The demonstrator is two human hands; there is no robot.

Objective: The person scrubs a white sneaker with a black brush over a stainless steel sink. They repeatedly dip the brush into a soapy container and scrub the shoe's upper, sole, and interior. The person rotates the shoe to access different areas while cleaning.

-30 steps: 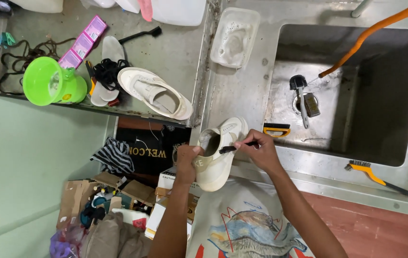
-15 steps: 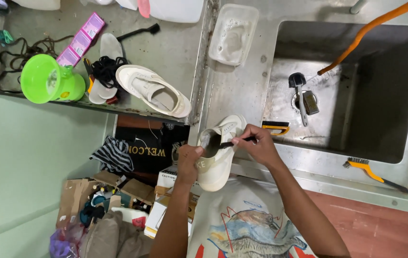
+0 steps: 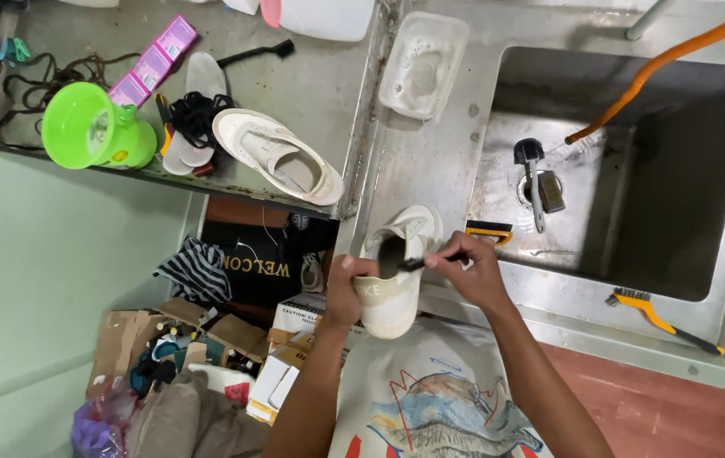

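Bright, even light is cast from above; the sink basin [image 3: 676, 161] at far right is shadowed, and edges are slightly bowed.

- Cream sneaker [image 3: 394, 271]: held heel-near, toe pointing away, opening up, over the sink's front edge.
- Small black brush [image 3: 424, 261]: lying across the sneaker's opening, bristles inside.

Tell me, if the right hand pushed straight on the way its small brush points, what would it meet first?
Probably the white shoe: the right hand aims the small dark brush leftward at the shoe's opening, though depth is unclear.
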